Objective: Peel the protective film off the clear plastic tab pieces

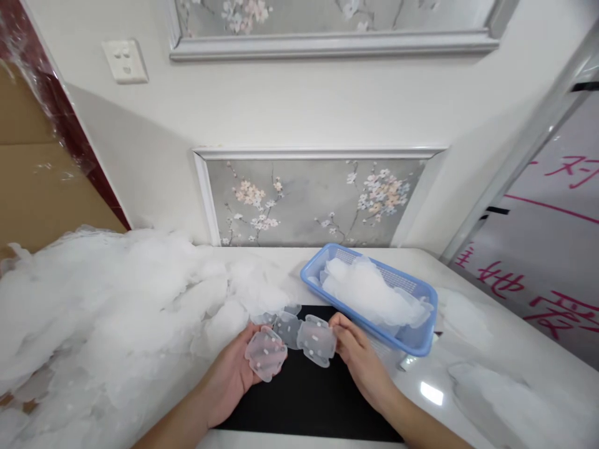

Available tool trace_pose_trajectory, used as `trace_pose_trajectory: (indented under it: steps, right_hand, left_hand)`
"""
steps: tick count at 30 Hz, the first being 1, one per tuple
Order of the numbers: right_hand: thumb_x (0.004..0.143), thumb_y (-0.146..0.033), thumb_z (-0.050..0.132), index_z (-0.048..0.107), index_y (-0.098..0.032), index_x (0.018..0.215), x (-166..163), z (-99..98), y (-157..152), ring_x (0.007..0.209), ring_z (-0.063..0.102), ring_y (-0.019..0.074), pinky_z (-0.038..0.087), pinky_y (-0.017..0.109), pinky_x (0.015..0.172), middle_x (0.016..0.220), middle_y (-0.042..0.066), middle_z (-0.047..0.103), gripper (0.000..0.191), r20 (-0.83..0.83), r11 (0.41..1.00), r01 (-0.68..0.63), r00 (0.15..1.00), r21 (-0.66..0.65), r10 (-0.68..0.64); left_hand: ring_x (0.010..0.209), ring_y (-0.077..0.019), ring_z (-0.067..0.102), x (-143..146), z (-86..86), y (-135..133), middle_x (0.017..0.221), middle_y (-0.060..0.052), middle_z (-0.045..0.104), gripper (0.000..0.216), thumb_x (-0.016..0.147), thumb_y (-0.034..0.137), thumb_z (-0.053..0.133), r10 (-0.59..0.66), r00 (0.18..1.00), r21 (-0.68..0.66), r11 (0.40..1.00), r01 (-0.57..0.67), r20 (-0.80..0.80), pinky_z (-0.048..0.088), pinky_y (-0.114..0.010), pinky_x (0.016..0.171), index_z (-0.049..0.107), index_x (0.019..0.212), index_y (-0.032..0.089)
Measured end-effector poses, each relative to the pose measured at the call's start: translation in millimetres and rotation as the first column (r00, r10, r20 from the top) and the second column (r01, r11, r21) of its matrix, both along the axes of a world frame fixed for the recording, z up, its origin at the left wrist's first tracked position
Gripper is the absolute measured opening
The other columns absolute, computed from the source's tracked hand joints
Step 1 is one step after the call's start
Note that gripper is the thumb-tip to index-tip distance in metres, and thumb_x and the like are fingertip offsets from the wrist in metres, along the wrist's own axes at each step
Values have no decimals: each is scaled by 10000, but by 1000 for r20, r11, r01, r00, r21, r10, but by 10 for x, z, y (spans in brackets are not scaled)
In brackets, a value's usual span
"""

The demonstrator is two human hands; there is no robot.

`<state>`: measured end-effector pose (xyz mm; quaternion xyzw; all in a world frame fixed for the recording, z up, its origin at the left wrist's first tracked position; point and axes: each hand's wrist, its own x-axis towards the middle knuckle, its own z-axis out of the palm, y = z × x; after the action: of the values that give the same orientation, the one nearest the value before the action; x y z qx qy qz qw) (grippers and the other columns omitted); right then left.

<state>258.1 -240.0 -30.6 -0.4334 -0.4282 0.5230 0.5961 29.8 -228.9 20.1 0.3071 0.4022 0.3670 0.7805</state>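
Observation:
My left hand point(231, 377) lies palm up at the edge of a black mat point(309, 399) and holds a translucent plastic piece point(265, 353) with notched corners and small white dots. My right hand point(358, 355) pinches the right edge of a second, similar plastic piece point(317, 340). A third piece point(287, 327) sits between and slightly behind the two, overlapping them. More such pieces point(292, 310) lie just behind on the mat.
A big heap of translucent white pieces point(107, 312) covers the table's left side. A blue basket point(423, 337) holding more pieces stands at the right of the mat. Loose white pieces point(496, 386) lie on the glossy white table point(468, 274) at right. A wall rises behind.

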Motion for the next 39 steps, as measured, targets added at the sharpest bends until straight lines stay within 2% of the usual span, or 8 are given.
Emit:
trace_pose_trajectory:
  steps: [4,10,16,23,29,33,36,39]
  right_hand:
    - [664,-461,776,505,-224,705,20,47,25,619,501,132,423,251,587,637,-56,509,361,-457,980,-88,889,-177,-3]
    - [645,-471,826,542,-221,740,26,7,66,646,590,148,473,284,637,669,-42,597,390,-549,951,-210,834,-229,52]
    - [739,-611,695,570,-223,856,45,31,39,731,647,197,480,336,712,775,10,671,424,-476,932,-319,855,-172,204]
    - [775,-583,669,573,-231,894,36,85,-2,772,653,211,466,343,729,817,25,685,384,-405,932,-325,883,-160,238]
    - [660,-213,733,585,-265,1103,46,78,-46,925,652,227,462,374,841,1146,50,666,470,-364,926,-354,886,-131,287]
    - [599,-81,675,581,-305,1196,39,52,-68,1046,627,238,435,410,948,1471,49,425,644,-235,904,-425,884,-42,405]
    - [675,-168,704,638,-290,1149,37,28,-60,1132,586,273,438,429,961,1551,50,277,493,-92,913,-407,910,-9,405]
    - [759,-344,704,721,-240,958,50,6,-33,1175,543,322,418,469,975,1445,99,442,225,80,939,-344,936,0,343]
  left_hand:
    - [883,-196,647,-10,-10,10,985,-78,674,375,917,486,487,-30,997,8,1000,30,74,467,-369,877,588,1084,166]
    - [1222,-284,536,-8,-11,32,1244,-134,619,538,904,545,465,-39,994,-11,999,41,98,357,-414,1043,484,1290,171]
    - [1269,-272,501,-5,-25,21,1313,-106,589,618,922,533,435,-53,993,40,998,49,101,326,-435,1077,292,1460,264]
    - [1199,-268,545,11,14,26,1278,-119,602,614,923,547,418,-59,994,32,998,56,94,355,-428,1031,308,1445,243]
    - [1134,-278,569,7,-2,25,1236,-147,605,519,920,367,461,-64,992,58,997,58,111,384,-427,976,364,1393,177]
    - [1189,-300,519,-32,-44,17,1250,-135,589,640,723,129,484,-117,984,120,988,101,136,380,-422,960,410,1357,169]
    - [1220,-279,489,-39,-51,-1,1265,-94,585,808,540,10,463,-151,986,182,974,137,66,381,-374,942,456,1324,204]
    - [1195,-245,504,-19,-47,-20,1272,-62,591,832,500,-33,475,-154,987,226,961,159,-41,384,-322,921,500,1290,228]
